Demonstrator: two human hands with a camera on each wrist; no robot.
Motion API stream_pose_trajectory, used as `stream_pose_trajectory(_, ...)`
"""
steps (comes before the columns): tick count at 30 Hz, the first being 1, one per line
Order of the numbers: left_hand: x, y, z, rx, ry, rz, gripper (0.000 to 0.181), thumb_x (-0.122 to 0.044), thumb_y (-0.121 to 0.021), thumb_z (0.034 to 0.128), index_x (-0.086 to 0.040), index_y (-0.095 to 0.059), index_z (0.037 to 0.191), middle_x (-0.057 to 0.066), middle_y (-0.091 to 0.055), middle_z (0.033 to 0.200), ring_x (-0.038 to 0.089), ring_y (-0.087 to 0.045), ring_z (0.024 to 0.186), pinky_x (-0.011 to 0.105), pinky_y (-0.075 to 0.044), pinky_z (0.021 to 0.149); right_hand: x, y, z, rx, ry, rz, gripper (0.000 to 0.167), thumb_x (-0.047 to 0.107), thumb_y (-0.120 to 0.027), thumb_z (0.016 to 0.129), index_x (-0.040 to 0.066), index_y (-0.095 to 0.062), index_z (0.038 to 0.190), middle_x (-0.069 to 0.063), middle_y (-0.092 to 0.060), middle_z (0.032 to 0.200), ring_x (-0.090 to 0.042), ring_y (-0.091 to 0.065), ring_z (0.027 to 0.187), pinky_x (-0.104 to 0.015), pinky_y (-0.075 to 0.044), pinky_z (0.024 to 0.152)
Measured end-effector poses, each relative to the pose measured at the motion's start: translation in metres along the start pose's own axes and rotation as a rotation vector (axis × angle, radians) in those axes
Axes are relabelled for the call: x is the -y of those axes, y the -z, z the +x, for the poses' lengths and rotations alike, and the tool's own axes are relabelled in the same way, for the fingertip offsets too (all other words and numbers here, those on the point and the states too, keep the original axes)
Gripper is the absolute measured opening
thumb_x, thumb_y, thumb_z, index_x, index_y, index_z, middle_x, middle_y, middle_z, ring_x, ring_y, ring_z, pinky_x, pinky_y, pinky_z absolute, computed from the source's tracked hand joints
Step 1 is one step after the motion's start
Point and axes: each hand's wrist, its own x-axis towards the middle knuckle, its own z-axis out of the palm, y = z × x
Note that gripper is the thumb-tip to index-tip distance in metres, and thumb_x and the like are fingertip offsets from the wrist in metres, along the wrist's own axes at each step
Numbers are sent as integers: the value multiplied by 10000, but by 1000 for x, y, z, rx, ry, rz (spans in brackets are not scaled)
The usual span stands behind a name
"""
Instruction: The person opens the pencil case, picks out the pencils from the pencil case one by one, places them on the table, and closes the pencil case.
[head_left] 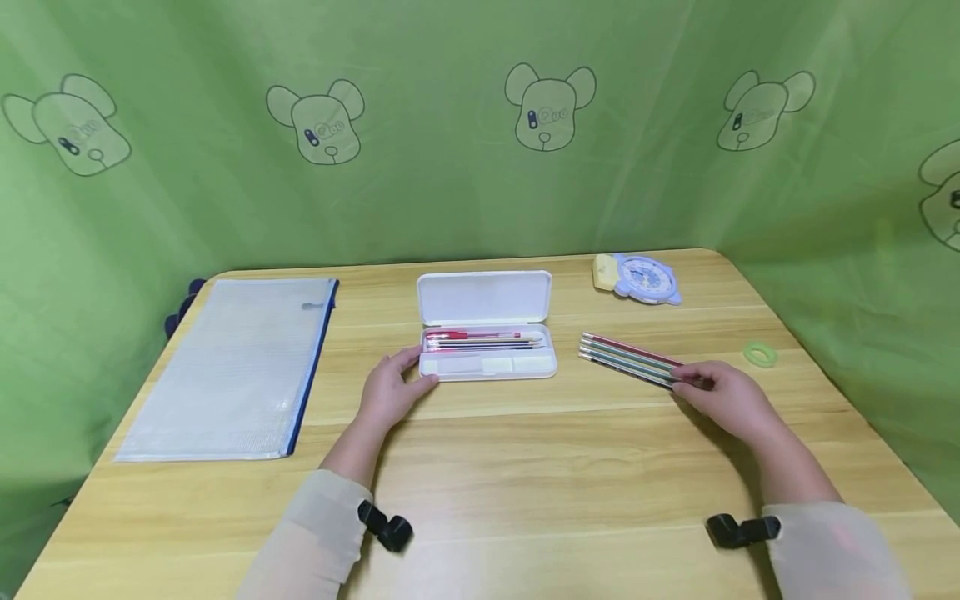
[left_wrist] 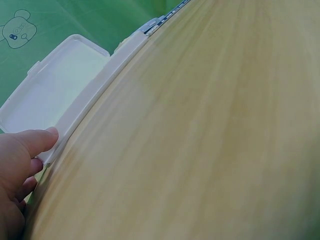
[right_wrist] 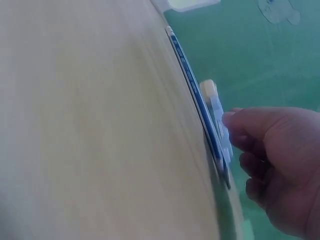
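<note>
An open white pencil case (head_left: 487, 375) lies in the middle of the table in the head view, its lid tilted back. Inside are a red pen (head_left: 450, 335), slim pencils or brushes and white pieces. My left hand (head_left: 390, 389) grips the case's left end, its thumb at the front corner; the left wrist view shows the thumb (left_wrist: 42, 141) on the rim. Several striped pencils (head_left: 626, 360) lie side by side to the right of the case. Over their right ends is my right hand (head_left: 723, 400), fingers loosely bent. In the right wrist view the thumb appears just beside a blue pencil (right_wrist: 192, 85).
A clear zip pouch (head_left: 225, 367) with a blue edge lies at the left. A blue clock-faced object (head_left: 647, 279) with a yellow part sits at the back right. Nearer the right edge lies a green ring (head_left: 761, 354). A green curtain (head_left: 450, 208) hangs behind the table.
</note>
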Motion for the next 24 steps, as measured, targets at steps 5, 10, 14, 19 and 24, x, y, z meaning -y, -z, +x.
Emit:
stream_pose_trajectory(5, -1, 0, 0, -3, -6, 1, 583, -286, -723, 887, -75, -533, 1396, 105, -560, 1427, 299, -435, 1405, 439, -169, 1266, 23, -6, 14, 18, 28, 26, 354, 266, -653, 940, 13, -673, 1187, -249, -648, 1156, -319, -587, 1014, -385, -483, 823)
stream_pose_trajectory(10, -1, 0, 0, 0, 6, 2, 585, -296, -721, 888, -82, -532, 1399, 98, -553, 1435, 298, -419, 1416, 450, -171, 1265, 49, -14, 34, 48, 61, 26, 335, 254, -657, 933, 30, -679, 1182, -223, -646, 1158, -316, -584, 1014, -422, -486, 848)
stream_pose_trajectory(14, -1, 0, 0, 0, 13, -4, 580, -297, -717, 892, -90, -531, 1401, 93, -549, 1439, 292, -416, 1419, 449, -166, 1266, 70, -23, 52, 68, 104, 52, 313, 222, -648, 936, 33, -680, 1183, -209, -655, 1158, -316, -591, 1032, -482, -496, 910)
stream_pose_trajectory(19, -1, 1, 1, 0, 6, -3, 577, -294, -715, 894, -82, -531, 1398, 97, -551, 1436, 288, -423, 1414, 441, -162, 1268, 95, -35, 70, 92, 134, 101, 317, 211, -627, 948, 31, -667, 1206, -201, -645, 1183, -324, -586, 1080, -510, -487, 986)
stream_pose_trajectory(24, 0, 0, 1, 0, 8, -3, 582, -300, -715, 892, -83, -531, 1399, 96, -549, 1439, 298, -409, 1422, 458, -165, 1264, 117, -50, 86, 117, 153, 131, 305, 198, -612, 948, 36, -673, 1200, -179, -649, 1156, -307, -579, 1080, -486, -485, 984)
